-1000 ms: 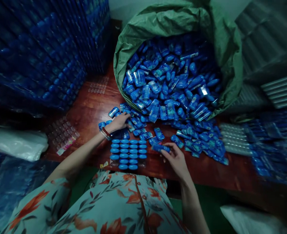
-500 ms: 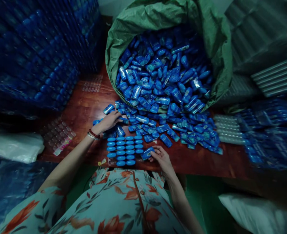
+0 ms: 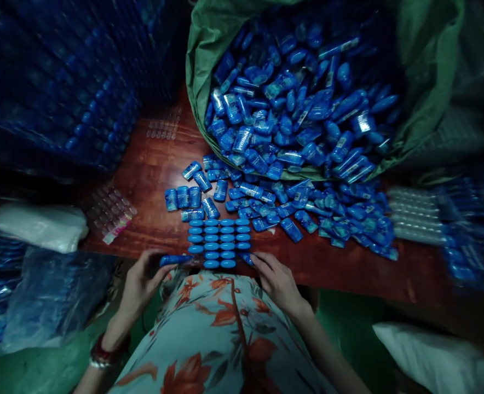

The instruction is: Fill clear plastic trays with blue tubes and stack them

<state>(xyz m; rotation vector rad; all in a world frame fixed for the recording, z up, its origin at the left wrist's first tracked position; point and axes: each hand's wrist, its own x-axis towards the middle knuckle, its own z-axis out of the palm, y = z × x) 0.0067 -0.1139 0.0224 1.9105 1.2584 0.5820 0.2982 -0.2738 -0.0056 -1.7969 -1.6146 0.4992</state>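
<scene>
Near the table's front edge, blue containers with oval ends up (image 3: 219, 238) stand in close rows in a clear plastic tray (image 3: 196, 262). Left of the rows, my left hand (image 3: 143, 279) pinches a small blue labelled container (image 3: 174, 259) between thumb and fingers. On the other side, my right hand (image 3: 277, 278) is closed on another blue container (image 3: 247, 258), its tip against the end of the rows. Just behind the rows lie several loose blue containers (image 3: 195, 197).
A green sack (image 3: 203, 109) full of blue containers lies open at the back, spilling a pile (image 3: 344, 210) onto the table. Clear trays (image 3: 113, 210) lie left. Stacks of filled trays (image 3: 73, 104) rise at back left; a tray stack (image 3: 416, 216) stands right.
My left hand has come from the loose containers to the front left of the rows, bringing one container. My right hand's container has moved in against the rows. The view has tipped downward.
</scene>
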